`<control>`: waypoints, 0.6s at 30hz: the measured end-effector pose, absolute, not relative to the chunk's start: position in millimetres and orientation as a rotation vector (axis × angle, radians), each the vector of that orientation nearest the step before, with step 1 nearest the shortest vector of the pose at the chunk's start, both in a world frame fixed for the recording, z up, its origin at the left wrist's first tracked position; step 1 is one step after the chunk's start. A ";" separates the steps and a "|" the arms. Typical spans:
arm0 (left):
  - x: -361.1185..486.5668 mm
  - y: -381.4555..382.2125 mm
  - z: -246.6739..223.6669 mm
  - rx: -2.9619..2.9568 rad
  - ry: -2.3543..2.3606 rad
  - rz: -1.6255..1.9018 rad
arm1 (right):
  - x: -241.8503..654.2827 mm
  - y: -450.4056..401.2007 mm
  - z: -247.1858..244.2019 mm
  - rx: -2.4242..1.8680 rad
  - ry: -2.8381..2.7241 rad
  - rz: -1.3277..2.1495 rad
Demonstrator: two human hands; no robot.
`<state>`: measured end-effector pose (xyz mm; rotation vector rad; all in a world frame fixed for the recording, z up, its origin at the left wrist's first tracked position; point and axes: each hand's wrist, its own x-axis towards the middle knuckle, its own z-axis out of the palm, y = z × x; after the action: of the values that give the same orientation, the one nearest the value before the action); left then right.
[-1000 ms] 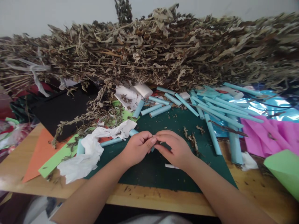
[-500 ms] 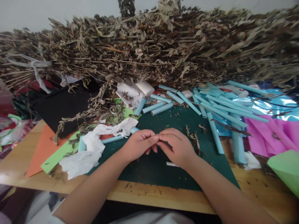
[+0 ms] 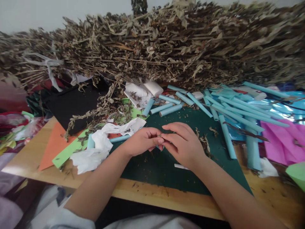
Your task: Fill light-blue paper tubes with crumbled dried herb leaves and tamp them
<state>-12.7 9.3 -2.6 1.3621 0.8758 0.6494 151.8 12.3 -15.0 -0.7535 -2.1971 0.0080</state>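
Over the dark green sheet [image 3: 152,175], my left hand [image 3: 146,141] and my right hand [image 3: 182,143] meet at the fingertips. The left is closed in a pinch on something small that I cannot make out. The right thumb and a finger are pressed to the same spot, its index finger lifted above. A short white stick [image 3: 181,166] lies under the right palm. Crumpled white tissue [image 3: 91,159] is left of the left hand. Several short blue paper rolls [image 3: 171,110] lie just beyond both hands, and dried leaf bits [image 3: 205,143] lie right of the right hand.
A large heap of dried stalks [image 3: 147,51] spans the back. Long blue rolls [image 3: 240,111] are piled at right beside pink paper [image 3: 283,140]. Black [image 3: 73,105], orange [image 3: 53,146] and lime green paper [image 3: 69,154] lie at left on the wooden table [image 3: 147,190].
The view has shifted, so the scene sits further right. My right index finger has lifted away from the pinch; both hands still meet at the fingertips.
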 end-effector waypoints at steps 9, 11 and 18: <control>-36.5 27.5 -3.5 1.286 1.019 1.189 | 146.9 3.4 -17.5 -1.067 -2.315 -0.032; -39.1 31.5 -8.3 1.286 1.076 1.261 | 136.9 -4.3 -20.3 -1.093 -2.471 -0.059; -28.1 28.5 -17.3 1.391 1.182 1.186 | 118.2 -13.3 -30.0 -1.031 -2.663 -0.061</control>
<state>-28.1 28.5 -17.3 1.3907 1.1822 1.1855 118.2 -13.3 -30.0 -1.0311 -2.6631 -0.0609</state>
